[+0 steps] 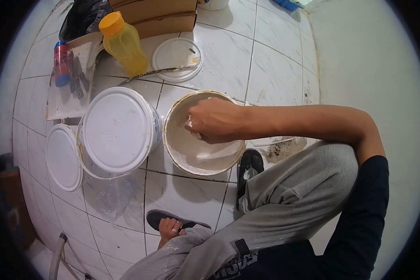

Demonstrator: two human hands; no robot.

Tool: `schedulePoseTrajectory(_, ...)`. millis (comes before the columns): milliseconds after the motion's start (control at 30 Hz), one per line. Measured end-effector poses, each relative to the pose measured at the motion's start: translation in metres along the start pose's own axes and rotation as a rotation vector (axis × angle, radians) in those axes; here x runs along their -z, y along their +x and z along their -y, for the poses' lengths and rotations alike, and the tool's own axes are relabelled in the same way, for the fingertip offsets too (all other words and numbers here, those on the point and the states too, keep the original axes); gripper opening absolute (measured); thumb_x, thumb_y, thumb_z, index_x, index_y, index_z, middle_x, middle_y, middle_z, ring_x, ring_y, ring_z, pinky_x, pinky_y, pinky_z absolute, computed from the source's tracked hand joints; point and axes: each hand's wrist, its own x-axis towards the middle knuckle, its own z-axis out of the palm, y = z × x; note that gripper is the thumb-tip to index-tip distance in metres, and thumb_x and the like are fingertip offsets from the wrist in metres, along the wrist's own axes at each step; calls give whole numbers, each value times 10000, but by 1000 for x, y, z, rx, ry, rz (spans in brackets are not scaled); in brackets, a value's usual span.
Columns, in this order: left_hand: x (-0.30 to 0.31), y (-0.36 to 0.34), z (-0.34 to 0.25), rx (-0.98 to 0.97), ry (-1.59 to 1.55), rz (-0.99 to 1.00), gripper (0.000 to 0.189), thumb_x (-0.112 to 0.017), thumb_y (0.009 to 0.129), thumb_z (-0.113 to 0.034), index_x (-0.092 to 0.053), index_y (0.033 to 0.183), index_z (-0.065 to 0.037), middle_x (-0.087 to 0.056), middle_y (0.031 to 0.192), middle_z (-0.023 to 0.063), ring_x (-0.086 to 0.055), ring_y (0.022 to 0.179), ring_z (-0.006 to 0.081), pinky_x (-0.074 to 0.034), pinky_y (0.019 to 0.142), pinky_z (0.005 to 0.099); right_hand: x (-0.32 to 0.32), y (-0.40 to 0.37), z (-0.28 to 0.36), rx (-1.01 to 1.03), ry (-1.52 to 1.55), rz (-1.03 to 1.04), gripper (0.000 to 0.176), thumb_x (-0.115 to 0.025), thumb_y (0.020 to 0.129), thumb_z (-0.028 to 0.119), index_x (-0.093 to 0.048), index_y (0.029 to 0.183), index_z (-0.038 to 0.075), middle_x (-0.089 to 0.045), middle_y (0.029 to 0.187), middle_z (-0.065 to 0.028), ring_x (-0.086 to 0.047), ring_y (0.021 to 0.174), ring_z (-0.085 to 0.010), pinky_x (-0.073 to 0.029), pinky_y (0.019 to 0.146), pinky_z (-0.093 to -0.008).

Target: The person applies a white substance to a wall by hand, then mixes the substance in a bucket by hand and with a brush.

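My right hand (pixel 213 120) reaches into a round white bucket (pixel 175 154), its fingers curled into a fist. White paste is smeared on the fingers, and whatever they may hold is hidden under the hand. Pale paste coats the bucket's inner wall. Low in the view, my left hand (pixel 169 227) appears beside a black sandal (pixel 155 216) and the cuff of my grey trousers (pixel 191 234). Its fingers look curled, with white specks on them; what lies in them cannot be made out.
A lidded white bucket (pixel 119 128) stands left of the open one. Loose lids (pixel 63 156), a yellow bottle (pixel 126 49), a red-and-blue bottle (pixel 61 63), a paste-smeared stick (pixel 161 71) and cardboard (pixel 158 16) lie around. A white wall (pixel 368 60) rises at right.
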Motion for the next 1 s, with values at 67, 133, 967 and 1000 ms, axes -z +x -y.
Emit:
schedulePoseTrajectory(67, 2, 2, -1, 2, 2, 11, 314, -527, 800, -394, -585, 700, -101, -429, 650, 43, -431, 598, 228, -317, 567, 373, -6, 1, -2, -15, -2, 10, 65, -638, 693, 79, -653, 697, 15, -616, 649, -164, -639, 638, -351, -521, 538, -421)
schedulePoseTrajectory(133, 3, 4, -1, -7, 10, 15, 316, -526, 801, -395, -581, 697, -102, -423, 649, 44, -432, 598, 227, -317, 567, 373, -20, -1, 1, -42, 49, 88, 65, -637, 695, 77, -653, 695, 14, -617, 650, -166, -643, 644, -352, -521, 537, -421)
schedulePoseTrajectory(967, -2, -1, 3, -26, 7, -20, 284, -538, 765, -366, -565, 677, -98, -420, 634, 47, -435, 589, 229, -323, 563, 376, -7, -4, -8, -167, 477, 8, 186, -648, 704, 167, -661, 744, -15, -616, 653, -206, -601, 617, -376, -503, 608, -440)
schedulePoseTrajectory(1000, -1, -2, 3, -19, 4, -3, 283, -539, 764, -365, -562, 674, -97, -419, 633, 47, -434, 588, 229, -323, 563, 375, -2, -4, -10, -169, 459, -3, 180, -646, 705, 162, -667, 752, -11, -614, 651, -205, -600, 616, -371, -501, 606, -436)
